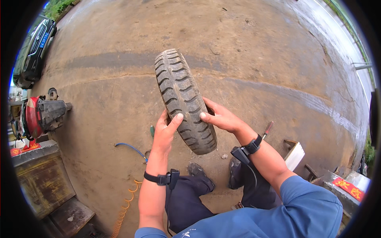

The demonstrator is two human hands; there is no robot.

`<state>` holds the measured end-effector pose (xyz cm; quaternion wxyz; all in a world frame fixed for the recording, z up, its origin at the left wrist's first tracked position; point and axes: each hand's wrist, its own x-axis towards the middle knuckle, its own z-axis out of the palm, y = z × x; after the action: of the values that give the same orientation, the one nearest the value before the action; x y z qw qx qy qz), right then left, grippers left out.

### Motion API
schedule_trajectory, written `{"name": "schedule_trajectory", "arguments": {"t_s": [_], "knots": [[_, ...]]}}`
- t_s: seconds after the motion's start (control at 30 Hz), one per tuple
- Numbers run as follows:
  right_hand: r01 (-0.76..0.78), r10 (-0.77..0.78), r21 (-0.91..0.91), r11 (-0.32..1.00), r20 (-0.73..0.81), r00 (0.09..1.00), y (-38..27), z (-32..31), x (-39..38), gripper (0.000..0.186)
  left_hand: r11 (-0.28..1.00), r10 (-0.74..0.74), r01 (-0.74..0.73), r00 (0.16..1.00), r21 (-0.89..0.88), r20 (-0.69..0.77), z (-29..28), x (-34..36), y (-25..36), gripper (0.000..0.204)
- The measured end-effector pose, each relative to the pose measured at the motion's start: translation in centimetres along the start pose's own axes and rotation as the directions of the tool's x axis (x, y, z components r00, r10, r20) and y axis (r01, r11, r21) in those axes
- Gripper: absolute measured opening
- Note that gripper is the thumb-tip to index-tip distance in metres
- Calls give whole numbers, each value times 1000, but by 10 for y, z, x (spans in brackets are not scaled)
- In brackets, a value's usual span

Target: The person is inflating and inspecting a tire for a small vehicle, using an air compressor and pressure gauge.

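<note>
A worn black tire [183, 93] with chunky tread is held up in front of me, tilted, its tread side facing me. My left hand [166, 129] grips its left sidewall, thumb on the lower tread. On the other side my right hand [221, 117] holds the right sidewall, its thumb also at the tread. The fingers of both hands are partly hidden by the tire. Beneath it, a green handle [152, 131] lies on the ground by my left hand. A screwdriver with a red handle [268, 127] is beyond my right wrist.
A blue hose [133, 147] and a coiled orange air hose [126, 204] lie at lower left. A red and black machine [41, 114] and a wooden cabinet [45, 178] stand left, with a parked dark car [35, 53] farther off. A white-sided plank [294, 156] is at right.
</note>
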<state>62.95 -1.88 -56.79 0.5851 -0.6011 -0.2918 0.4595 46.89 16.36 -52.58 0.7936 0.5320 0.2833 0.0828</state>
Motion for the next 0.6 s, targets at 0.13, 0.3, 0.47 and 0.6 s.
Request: {"name": "schedule_trajectory", "arguments": {"t_s": [0.13, 0.3, 0.47, 0.6], "knots": [[-161, 159, -4, 987, -146, 976, -28, 23, 14, 97, 998, -48, 47, 999, -43, -20, -3, 12, 20, 61], [-274, 249, -35, 961, -316, 915, -58, 34, 53, 95, 990, -126, 117, 986, -84, -112, -7, 52, 44, 59], [-335, 323, 1, 942, -277, 905, -53, 22, 50, 94, 983, -184, 183, 981, -23, -53, -12, 67, 34, 58], [-399, 370, -72, 914, -251, 894, -31, 18, 47, 104, 969, -246, 245, 963, -20, -110, -17, 63, 21, 60]]}}
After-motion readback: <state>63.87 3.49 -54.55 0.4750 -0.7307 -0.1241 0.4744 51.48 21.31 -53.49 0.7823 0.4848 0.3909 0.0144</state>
